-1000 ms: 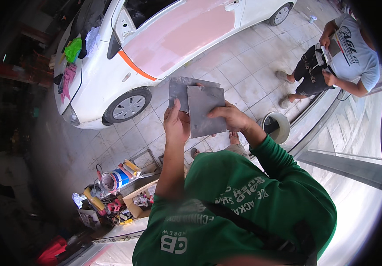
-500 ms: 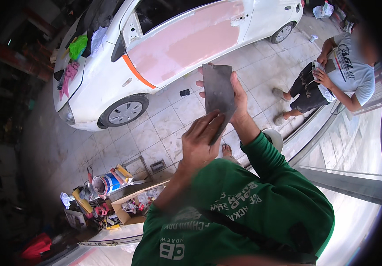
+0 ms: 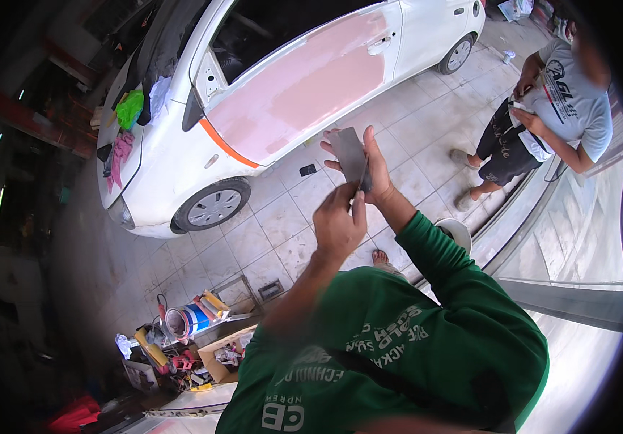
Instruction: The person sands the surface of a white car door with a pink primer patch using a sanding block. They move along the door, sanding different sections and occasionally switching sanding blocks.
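A dark grey sheet of sandpaper (image 3: 350,153), looking folded lengthwise, is held up in front of me between both hands. My right hand (image 3: 378,168) supports it from behind, fingers spread past its left edge and thumb standing up along its right side. My left hand (image 3: 340,223) is closed at the sheet's lower end, pinching it between thumb and fingers. The palm side of the left hand is hidden. Beyond the hands stands a white car (image 3: 159,163), its front door (image 3: 304,94) covered with pinkish, matte patches.
On the tiled floor lies a dark phone-like object (image 3: 307,170). A person (image 3: 543,108) stands at the right, holding something small. At lower left are a paint bucket (image 3: 188,320), a cardboard box (image 3: 214,362) and assorted tools. Cloths (image 3: 120,155) lie on the car's bonnet.
The sandpaper now looks narrower and smaller. My left hand has gone from lying flat along the sheet to pinching its lower end. The view has shifted slightly.
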A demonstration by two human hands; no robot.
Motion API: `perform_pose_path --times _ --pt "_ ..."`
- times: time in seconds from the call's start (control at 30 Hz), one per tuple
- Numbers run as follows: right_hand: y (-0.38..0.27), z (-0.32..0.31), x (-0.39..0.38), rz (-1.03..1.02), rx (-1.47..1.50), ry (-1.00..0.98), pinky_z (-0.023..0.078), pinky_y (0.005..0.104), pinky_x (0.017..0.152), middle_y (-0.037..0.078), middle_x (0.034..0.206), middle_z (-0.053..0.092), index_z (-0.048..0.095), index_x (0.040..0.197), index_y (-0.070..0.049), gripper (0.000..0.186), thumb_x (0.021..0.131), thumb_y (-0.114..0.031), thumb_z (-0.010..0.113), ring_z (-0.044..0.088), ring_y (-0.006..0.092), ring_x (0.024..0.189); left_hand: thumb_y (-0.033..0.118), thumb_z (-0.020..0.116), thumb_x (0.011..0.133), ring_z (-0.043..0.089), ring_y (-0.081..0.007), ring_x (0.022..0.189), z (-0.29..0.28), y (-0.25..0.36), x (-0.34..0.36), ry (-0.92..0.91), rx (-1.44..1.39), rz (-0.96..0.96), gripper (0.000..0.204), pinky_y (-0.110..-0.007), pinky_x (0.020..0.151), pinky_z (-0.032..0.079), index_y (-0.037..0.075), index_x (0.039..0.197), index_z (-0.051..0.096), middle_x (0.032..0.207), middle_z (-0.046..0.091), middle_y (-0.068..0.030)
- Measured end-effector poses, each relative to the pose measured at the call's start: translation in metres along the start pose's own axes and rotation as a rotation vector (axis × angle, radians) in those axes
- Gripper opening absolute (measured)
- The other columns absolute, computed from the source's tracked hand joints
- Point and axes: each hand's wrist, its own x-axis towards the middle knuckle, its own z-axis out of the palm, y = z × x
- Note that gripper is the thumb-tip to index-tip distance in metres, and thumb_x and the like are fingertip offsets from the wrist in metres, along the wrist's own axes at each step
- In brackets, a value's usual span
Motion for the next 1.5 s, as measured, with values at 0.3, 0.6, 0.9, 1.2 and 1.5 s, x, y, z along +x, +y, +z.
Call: perform_pose_path --times 0.3,0.6,0.9,1.2,1.5 --pt "0.038 0.034 -0.038 0.006 -0.507 0.036 0.018 0.0358 0.122 0.017 0.159 0.032 0.026 0.155 0.003 0.087 0.101 -0.064 0.041 0.023 0.0266 0.150 0.017 0.065 0.091 0.068 -0.0422 0.074 0.007 -0.061 0.020 0.213 0.062 -0.173 0.020 -0.045 0.064 0.052 -0.003 0.094 0.063 0.082 0.069 -0.0229" --pt "0.040 0.017 -0.030 0.052 -0.188 0.014 0.022 0.0364 0.120 0.012 0.157 0.037 0.029 0.154 0.004 0.086 0.099 -0.059 0.051 0.029 0.0229 0.147 0.016 0.062 0.092 0.066 -0.0431 0.071 0.001 -0.043 -0.002 0.121 0.125 -0.142 0.015 -0.048 0.063 0.051 0.001 0.093 0.064 0.077 0.066 -0.0208" --pt "0.044 -0.002 -0.047 0.067 -0.340 0.255 0.034 0.0367 0.116 0.012 0.149 0.045 0.027 0.158 -0.005 0.071 0.100 -0.022 0.064 0.051 0.0215 0.131 0.033 0.053 0.103 0.067 -0.0314 0.084 -0.036 -0.061 0.005 0.244 -0.255 -0.393 0.047 -0.042 0.075 0.053 -0.012 0.109 0.063 0.099 0.070 -0.0230" --pt "0.030 -0.033 -0.030 0.177 -0.037 0.285 0.031 0.0418 0.113 0.011 0.150 0.041 0.035 0.153 -0.004 0.112 0.084 -0.092 0.023 0.038 0.0223 0.139 0.013 0.061 0.092 0.065 -0.0420 0.081 0.017 -0.007 -0.040 -0.156 0.070 0.053 0.018 -0.047 0.070 0.051 -0.002 0.101 0.062 0.088 0.065 -0.0202" --pt "-0.025 -0.034 -0.105 0.363 -0.198 -0.010 0.045 0.0313 0.102 0.012 0.138 0.056 0.054 0.138 0.006 0.055 0.101 -0.035 0.061 0.056 0.0148 0.117 0.039 0.067 0.095 0.068 -0.0292 0.100 0.017 -0.093 0.032 0.123 -0.444 -0.651 0.051 -0.042 0.084 0.054 -0.007 0.116 0.062 0.104 0.069 -0.0156"
